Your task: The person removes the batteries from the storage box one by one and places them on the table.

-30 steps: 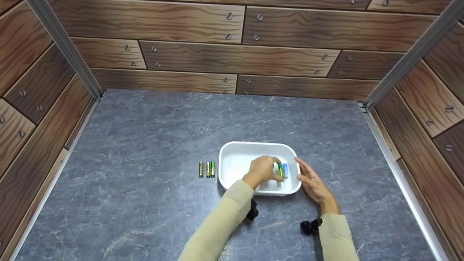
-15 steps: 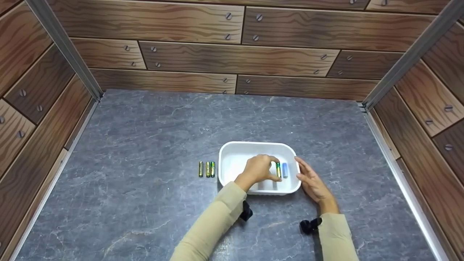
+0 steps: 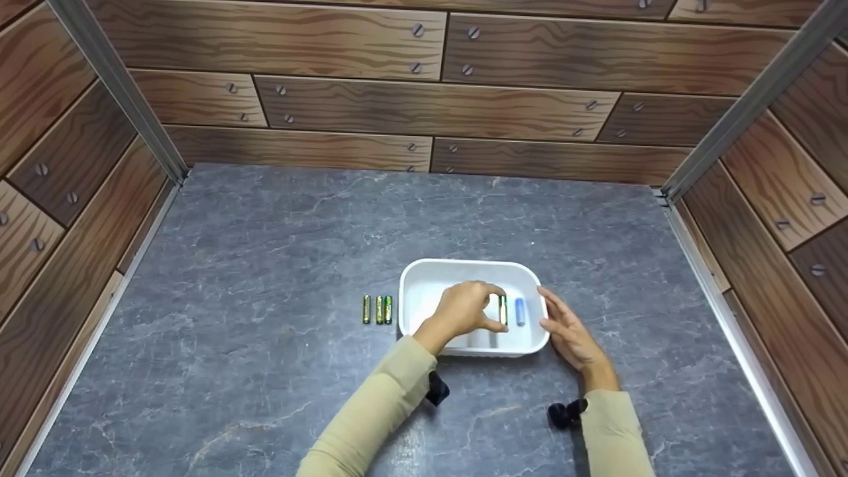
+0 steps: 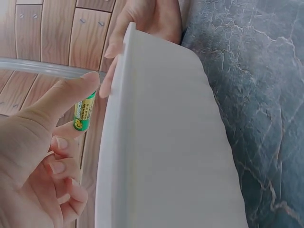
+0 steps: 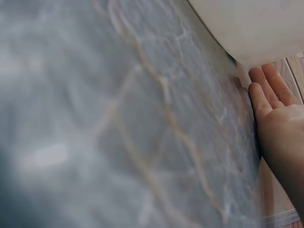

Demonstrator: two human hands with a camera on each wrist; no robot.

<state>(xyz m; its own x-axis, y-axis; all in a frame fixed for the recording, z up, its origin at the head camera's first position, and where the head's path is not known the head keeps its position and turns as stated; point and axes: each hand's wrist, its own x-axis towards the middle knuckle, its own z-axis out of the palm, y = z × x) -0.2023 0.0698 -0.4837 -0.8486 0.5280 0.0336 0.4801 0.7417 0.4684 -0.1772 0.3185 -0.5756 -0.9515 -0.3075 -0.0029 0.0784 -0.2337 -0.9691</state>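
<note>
In the head view, a white plastic tub (image 3: 424, 291) stands on the grey marbled tabletop. My left hand (image 3: 464, 306) reaches over it and pinches a green and yellow battery (image 3: 503, 310) end to end between thumb and forefinger. The left wrist view shows this battery (image 4: 84, 113) raised above the tub's rim, its other fingers curled below. A blue cylinder, battery-like (image 3: 519, 311), lies inside the tub at the right. My right hand (image 3: 574, 338) rests its fairly straight fingers against the tub's right side; the right wrist view shows these fingers (image 5: 278, 85) beside the tub wall.
Left of the tub, 3 green and gold batteries (image 3: 379, 309) lie side by side on the tabletop (image 3: 278, 265). Wood-pattern walls (image 3: 371, 99) with metal corner rails enclose the back and sides. A black wrist camera (image 3: 563, 414) sits by the right sleeve.
My left hand has drawn slightly left inside the tub with the pinched battery, widening the gap to the blue cylinder. The right hand and tub have hardly moved.
</note>
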